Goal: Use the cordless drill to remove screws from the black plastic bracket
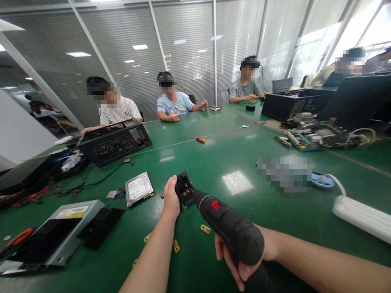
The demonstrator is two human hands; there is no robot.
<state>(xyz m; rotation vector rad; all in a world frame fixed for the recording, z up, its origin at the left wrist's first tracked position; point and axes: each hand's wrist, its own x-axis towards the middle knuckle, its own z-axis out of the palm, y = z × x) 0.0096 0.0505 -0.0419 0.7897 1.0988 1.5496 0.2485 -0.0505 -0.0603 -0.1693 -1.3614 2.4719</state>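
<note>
My left hand (171, 197) is closed round the left side of a small black housing (185, 188), which has brass-coloured metal parts inside. In my right hand (230, 258) is a black cordless drill (229, 224) with a red switch, its fingers wrapped round the grip. The drill's front end points left and meets the housing's right side; the exact tip is hard to make out. Small brass plates (205, 229) lie on the green table (210, 162) near my forearms. To the left of my left hand rests a silver hard drive (139, 189).
An optical drive (58, 232) and red-handled pliers (20, 240) lie at the left. An orange screwdriver (200, 139) is further back. A circuit board (320, 136) and white power strip (363, 215) are at the right. Several people sit across the table beside open computer cases (116, 142).
</note>
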